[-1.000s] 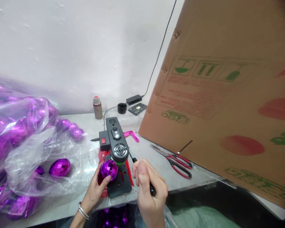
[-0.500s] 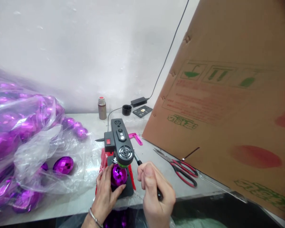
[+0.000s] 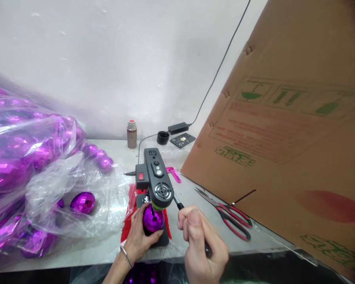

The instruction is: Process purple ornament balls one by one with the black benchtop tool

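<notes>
My left hand (image 3: 140,236) grips a shiny purple faceted ball (image 3: 152,221) on the black base of a small bench drill (image 3: 156,181), right under its head. The drill's tip appears to touch the top of the ball. My right hand (image 3: 202,244) is closed around the drill's black lever handle (image 3: 179,204) to the right of the machine. A red pad (image 3: 130,221) lies beneath the drill base.
A clear plastic bag (image 3: 32,173) full of purple balls fills the left of the table; one loose ball (image 3: 83,202) lies near it. Red-handled scissors (image 3: 227,215) lie to the right. A big tilted cardboard box (image 3: 284,138) stands at right. A small bottle (image 3: 131,134), power adapter (image 3: 178,127).
My left hand moved the purple ball from beside the drill head to directly under it on the base. My right hand stays closed on the lever. The view has shifted a little.
</notes>
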The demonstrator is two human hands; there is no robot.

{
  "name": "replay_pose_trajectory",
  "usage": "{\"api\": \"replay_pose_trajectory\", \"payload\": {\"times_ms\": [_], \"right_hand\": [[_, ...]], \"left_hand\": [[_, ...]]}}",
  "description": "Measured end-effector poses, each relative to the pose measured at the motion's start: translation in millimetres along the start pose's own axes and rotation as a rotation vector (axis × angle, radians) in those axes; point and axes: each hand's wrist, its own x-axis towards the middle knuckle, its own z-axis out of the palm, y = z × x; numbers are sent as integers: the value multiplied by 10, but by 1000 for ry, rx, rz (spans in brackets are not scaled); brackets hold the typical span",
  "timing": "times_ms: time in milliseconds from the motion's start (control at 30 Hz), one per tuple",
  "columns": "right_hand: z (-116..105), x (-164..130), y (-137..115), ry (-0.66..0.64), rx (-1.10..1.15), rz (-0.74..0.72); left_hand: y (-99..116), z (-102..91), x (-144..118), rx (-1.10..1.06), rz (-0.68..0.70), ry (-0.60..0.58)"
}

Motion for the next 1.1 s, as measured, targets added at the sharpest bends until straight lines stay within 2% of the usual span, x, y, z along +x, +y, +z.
{"api": "replay_pose_trajectory", "payload": {"times_ms": [200, 500, 800, 1100], "right_hand": [[15, -111, 53, 42, 27, -30], [113, -284, 196, 182, 5, -118], [84, -345, 297, 176, 30, -134], [138, -323, 252, 227, 4, -109]], "left_hand": [[-6, 12, 2, 17, -10, -10], [32, 7, 12, 14, -13, -45], [113, -13, 20, 12, -29, -57], [125, -17, 24, 19, -48, -72]]}}
